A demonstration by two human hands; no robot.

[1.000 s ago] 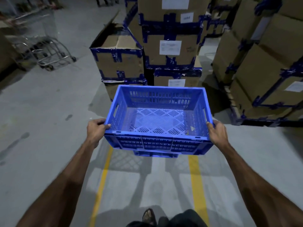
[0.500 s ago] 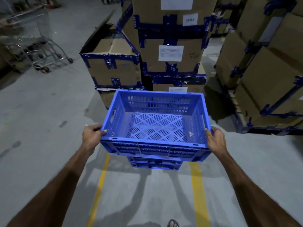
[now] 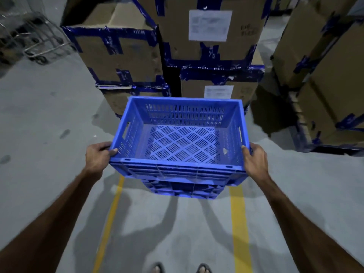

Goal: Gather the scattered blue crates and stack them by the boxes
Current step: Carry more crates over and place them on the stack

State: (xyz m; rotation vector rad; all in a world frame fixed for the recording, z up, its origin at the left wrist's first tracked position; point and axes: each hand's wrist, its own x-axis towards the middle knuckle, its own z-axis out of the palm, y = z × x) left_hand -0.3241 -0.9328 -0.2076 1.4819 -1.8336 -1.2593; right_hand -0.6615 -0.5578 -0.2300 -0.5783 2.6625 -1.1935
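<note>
My left hand (image 3: 97, 159) is clenched on the left rim of the blue crate (image 3: 183, 142), thumb hooked over the top edge near its front corner. The crate is empty, level, and held above a second crate (image 3: 183, 191) that sits on the floor (image 3: 49, 125) just in front of the stacked boxes (image 3: 210, 46). Only the lower crate's near wall shows under mine, so I cannot tell how well the far edges line up. My right hand (image 3: 256, 164) is clenched on the right rim in the same way.

As I judge it, the step is setting this crate onto the one below. To do it well I would keep it level, square the near corners over the lower rim first, then lower both sides together and slide my fingers out before the rims meet, so nothing gets pinched.

For room: on the left the floor lies open, with a wire trolley (image 3: 37, 42) well apart at the far left. Straight ahead the boxes stand close behind the crates, so little forward travel remains. On the right, more taped boxes (image 3: 325, 75) wall that side, with a dark gap between them and the middle stack. The yellow lines (image 3: 238, 223) run back towards my feet, where the floor is open.
</note>
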